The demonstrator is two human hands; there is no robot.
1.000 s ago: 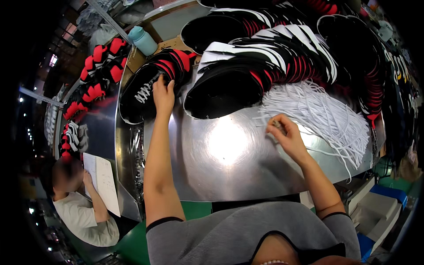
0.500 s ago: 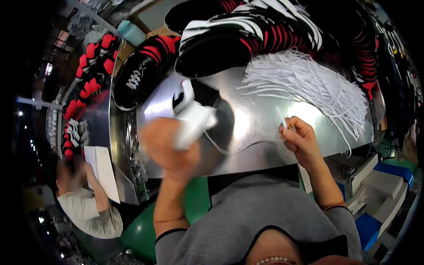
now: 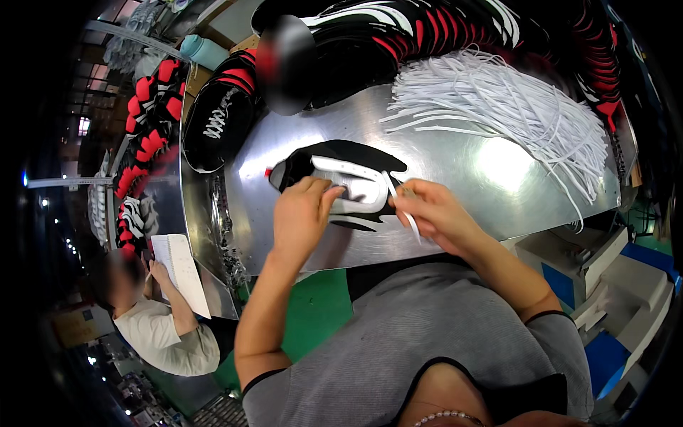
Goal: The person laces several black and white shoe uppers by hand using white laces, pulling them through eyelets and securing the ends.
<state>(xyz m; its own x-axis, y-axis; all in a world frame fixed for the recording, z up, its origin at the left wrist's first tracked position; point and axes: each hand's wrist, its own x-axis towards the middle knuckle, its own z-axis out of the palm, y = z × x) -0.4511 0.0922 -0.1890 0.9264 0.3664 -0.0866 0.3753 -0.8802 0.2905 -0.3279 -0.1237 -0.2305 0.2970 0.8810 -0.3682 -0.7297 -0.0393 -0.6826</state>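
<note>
A black shoe upper (image 3: pixel 348 151) with a white U-shaped eyelet strip (image 3: pixel 380 192) lies on the metal table in front of me. My left hand (image 3: pixel 301 213) grips the near edge of the upper, its thumb and fingers bent over the opening. At the other end of the eyelet strip, my right hand (image 3: pixel 434 213) pinches a white shoelace (image 3: pixel 409 220). The lace runs along the end of the strip and hangs past the fingers. Whether it passes through an eyelet is too small to tell.
A heap of white shoelaces (image 3: pixel 491 114) lies on the metal table (image 3: pixel 469 167) at the back right. Stacked black, red and white shoe uppers (image 3: pixel 448 32) line the far side. At left, a person (image 3: pixel 167 338) holds a paper pad (image 3: pixel 181 274). Boxes (image 3: pixel 626 299) stand at right.
My left hand has stopped its fast motion and the upper now rests on the table. My right hand has moved left, bringing the lace to the eyelet strip.
</note>
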